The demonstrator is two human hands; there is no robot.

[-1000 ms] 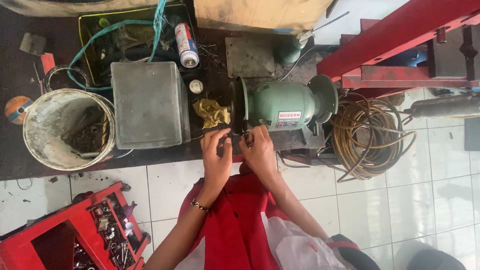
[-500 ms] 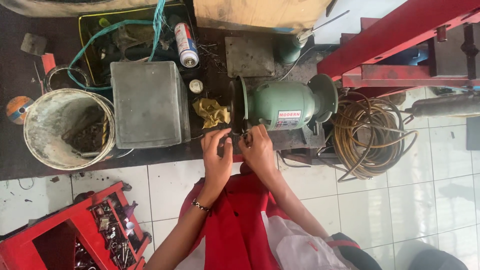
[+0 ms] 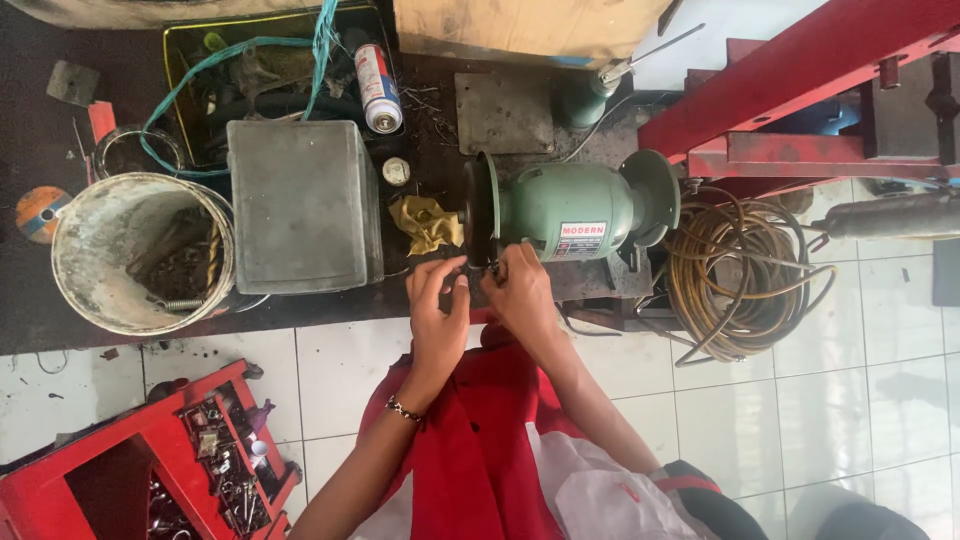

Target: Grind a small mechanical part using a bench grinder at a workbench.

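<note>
A dented metal bucket (image 3: 140, 250) and grey metal box (image 3: 303, 205) sit left on the counter (image 3: 30, 310). At centre, left hand (image 3: 437, 305) and right hand (image 3: 518, 295), fingers pinched on a small part (too small to identify), work beside the green bench grinder (image 3: 580, 210); steady fingers seem key.

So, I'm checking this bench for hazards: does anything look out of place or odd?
A crumpled yellow rag lies right beside the dark wheel of the green bench grinder, where the left hand and right hand work. A loose hose coil sprawls off the bench edge. Nothing is visibly spilled.
</note>
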